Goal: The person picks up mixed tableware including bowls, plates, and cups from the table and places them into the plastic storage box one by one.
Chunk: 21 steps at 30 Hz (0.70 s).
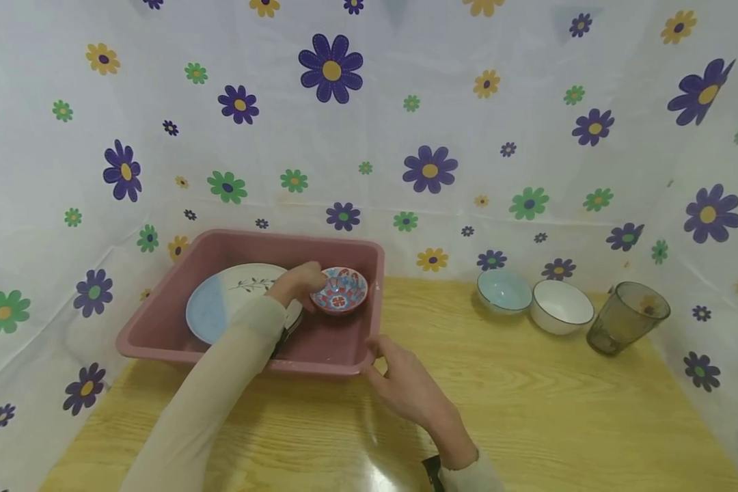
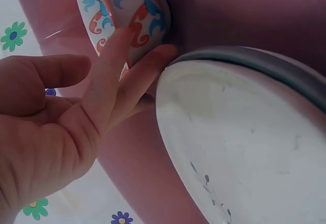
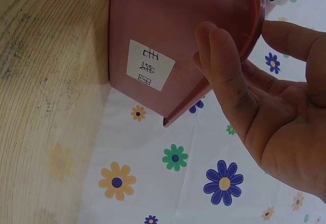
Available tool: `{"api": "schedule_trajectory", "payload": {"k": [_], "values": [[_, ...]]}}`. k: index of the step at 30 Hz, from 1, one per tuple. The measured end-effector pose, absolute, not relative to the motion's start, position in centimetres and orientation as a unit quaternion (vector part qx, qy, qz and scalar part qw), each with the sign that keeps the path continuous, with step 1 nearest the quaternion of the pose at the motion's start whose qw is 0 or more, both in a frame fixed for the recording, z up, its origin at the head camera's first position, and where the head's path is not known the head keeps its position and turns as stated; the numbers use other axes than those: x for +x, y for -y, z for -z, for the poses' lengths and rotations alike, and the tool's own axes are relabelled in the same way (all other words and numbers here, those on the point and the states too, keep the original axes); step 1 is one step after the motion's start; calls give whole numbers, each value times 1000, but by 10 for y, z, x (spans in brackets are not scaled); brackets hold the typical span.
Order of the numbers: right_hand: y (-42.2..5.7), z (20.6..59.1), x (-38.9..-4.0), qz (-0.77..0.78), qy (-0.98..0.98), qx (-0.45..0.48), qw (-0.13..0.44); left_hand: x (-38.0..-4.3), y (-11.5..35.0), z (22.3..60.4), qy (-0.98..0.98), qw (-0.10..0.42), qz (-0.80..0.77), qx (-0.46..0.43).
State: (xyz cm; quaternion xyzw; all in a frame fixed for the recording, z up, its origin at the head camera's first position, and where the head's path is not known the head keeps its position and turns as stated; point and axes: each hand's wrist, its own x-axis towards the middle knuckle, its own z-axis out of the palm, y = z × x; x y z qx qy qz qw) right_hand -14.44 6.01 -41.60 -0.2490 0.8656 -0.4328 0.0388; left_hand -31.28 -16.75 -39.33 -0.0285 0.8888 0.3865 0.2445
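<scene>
Left hand [image 1: 296, 280], fingers extended, touches the bowl [image 1: 343, 290] (reaching, apparently); right hand [image 1: 411, 387] pinches the tub [image 1: 335, 342]; grasping would need the left thumb.

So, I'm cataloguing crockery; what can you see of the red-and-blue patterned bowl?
The small bowl looks like glazed ceramic, white with red and blue motifs inside and out. It sits mouth up in the right half of the pink tub, as the head view shows. Fingers of the left hand appear to touch its outer wall.
</scene>
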Motion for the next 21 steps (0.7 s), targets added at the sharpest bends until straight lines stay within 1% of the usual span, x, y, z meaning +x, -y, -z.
{"api": "schedule_trajectory", "payload": {"k": [7, 14, 21], "values": [[-60, 415, -144, 435, -865, -247, 41, -309, 168, 386, -882, 256, -394, -26], [-59, 416, -143, 437, -864, -247, 33, -306, 170, 383, -892, 244, -381, -3], [-58, 415, -142, 438, -864, -245, 43, -300, 170, 375, -898, 237, -370, 15]]}}
